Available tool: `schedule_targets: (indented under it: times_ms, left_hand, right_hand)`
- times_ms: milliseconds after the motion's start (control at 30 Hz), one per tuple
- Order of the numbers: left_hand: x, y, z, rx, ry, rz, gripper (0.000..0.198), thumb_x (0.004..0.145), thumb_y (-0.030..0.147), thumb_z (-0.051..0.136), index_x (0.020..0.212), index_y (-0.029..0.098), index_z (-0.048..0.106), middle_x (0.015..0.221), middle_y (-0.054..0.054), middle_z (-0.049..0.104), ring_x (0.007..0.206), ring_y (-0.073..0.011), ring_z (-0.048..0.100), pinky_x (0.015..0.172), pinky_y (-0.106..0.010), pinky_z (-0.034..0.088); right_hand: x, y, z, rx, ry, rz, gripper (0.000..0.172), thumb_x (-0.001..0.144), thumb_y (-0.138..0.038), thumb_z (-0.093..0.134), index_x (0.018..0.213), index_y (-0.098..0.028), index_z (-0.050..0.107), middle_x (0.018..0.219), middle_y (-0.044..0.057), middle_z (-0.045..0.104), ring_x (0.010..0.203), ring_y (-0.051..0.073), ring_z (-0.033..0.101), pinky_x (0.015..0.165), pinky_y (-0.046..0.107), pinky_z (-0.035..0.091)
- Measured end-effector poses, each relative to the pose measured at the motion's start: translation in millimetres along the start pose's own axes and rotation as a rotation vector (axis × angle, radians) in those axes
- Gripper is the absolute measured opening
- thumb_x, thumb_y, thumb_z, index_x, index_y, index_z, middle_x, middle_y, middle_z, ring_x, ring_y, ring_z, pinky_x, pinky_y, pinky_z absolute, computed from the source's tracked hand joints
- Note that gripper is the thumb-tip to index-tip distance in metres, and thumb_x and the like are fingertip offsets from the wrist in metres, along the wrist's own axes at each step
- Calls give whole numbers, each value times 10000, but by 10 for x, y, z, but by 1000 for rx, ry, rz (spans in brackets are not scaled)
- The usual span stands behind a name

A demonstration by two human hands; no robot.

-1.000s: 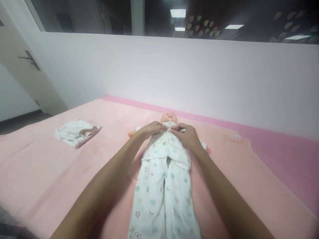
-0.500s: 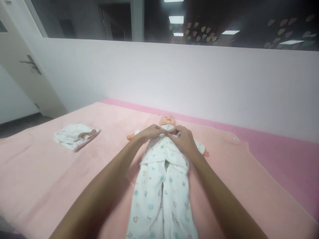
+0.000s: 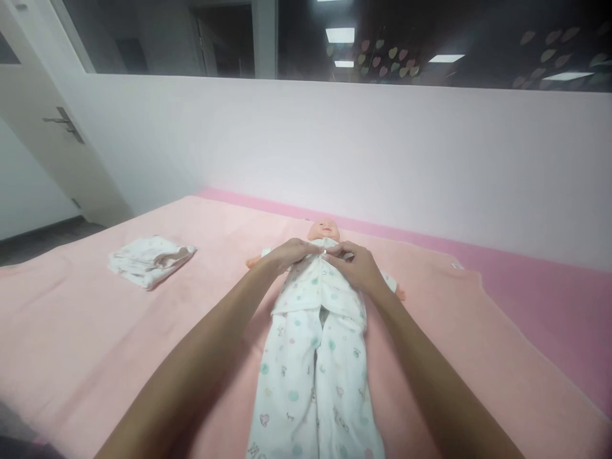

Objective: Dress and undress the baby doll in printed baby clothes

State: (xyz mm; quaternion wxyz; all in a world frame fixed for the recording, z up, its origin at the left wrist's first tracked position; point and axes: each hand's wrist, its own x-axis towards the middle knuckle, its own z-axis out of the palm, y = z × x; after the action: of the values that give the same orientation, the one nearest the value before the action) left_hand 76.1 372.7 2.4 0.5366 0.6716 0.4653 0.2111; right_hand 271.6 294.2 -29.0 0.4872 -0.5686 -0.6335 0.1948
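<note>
A baby doll [image 3: 325,230] lies on its back, dressed in a white printed top [image 3: 310,290] and matching trousers [image 3: 287,382]. At the doll's chest, my left hand [image 3: 292,252] pinches one front edge of the top. Facing it, my right hand [image 3: 356,261] pinches the other front edge, thumb and finger close together. A small light spot, perhaps a snap or button, shows between my fingertips. Below my hands the top's two front edges meet down the middle. Both of the doll's arms stretch out sideways, partly behind my hands.
A folded white printed cloth [image 3: 150,261] lies to the left on the pink blanket [image 3: 86,325]. Beyond the bed's pink edge [image 3: 540,306] rises a white wall [image 3: 363,153] with a dark window [image 3: 306,38]. A door [image 3: 43,134] stands at the far left.
The view has shifted slightly, moving everything a little to the right in the picture. My fingertips have parted a little at the doll's chest, both hands still on the top.
</note>
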Motion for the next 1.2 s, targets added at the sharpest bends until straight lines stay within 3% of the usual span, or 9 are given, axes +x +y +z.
schedule_targets:
  times_ms: [400, 600, 767, 933, 1200]
  left_hand:
    - [-19, 4, 12, 3, 8, 21, 345, 758, 517, 818, 815, 189, 729, 596, -43, 627, 696, -222, 623, 628, -307, 430]
    - [-7, 5, 34, 41, -1, 75, 354, 767, 514, 804, 819, 171, 734, 611, -17, 590, 654, -181, 574, 601, -284, 403]
    - [-11, 3, 51, 91, 18, 146, 338, 813, 496, 746, 768, 161, 732, 596, 5, 510, 612, -146, 478, 580, -274, 340]
    - [-12, -11, -10, 149, -9, 158, 402, 801, 574, 764, 790, 173, 750, 598, 15, 470, 582, -131, 426, 544, -267, 279]
    - [52, -59, 1, 131, 48, 180, 365, 782, 545, 803, 827, 184, 771, 622, 15, 535, 577, -121, 459, 550, -249, 320]
  right_hand:
    - [-37, -89, 122, -66, 136, -33, 130, 848, -365, 755, 872, -246, 710, 958, 35, 767, 880, 235, 665, 844, 374, 510]
    - [-51, -6, 231, -246, 300, -178, 83, 824, -279, 739, 816, -254, 660, 871, 33, 739, 847, 248, 639, 827, 387, 502]
    - [-65, 50, 270, -252, 361, -224, 69, 815, -267, 740, 803, -250, 674, 837, 15, 736, 818, 240, 637, 784, 374, 506]
    - [-65, 76, 265, -232, 346, -209, 60, 816, -259, 752, 788, -252, 699, 838, 8, 750, 822, 240, 635, 791, 378, 502]
    - [-54, 32, 175, -119, 223, -149, 107, 860, -335, 751, 809, -244, 727, 919, 20, 778, 851, 231, 674, 812, 373, 516]
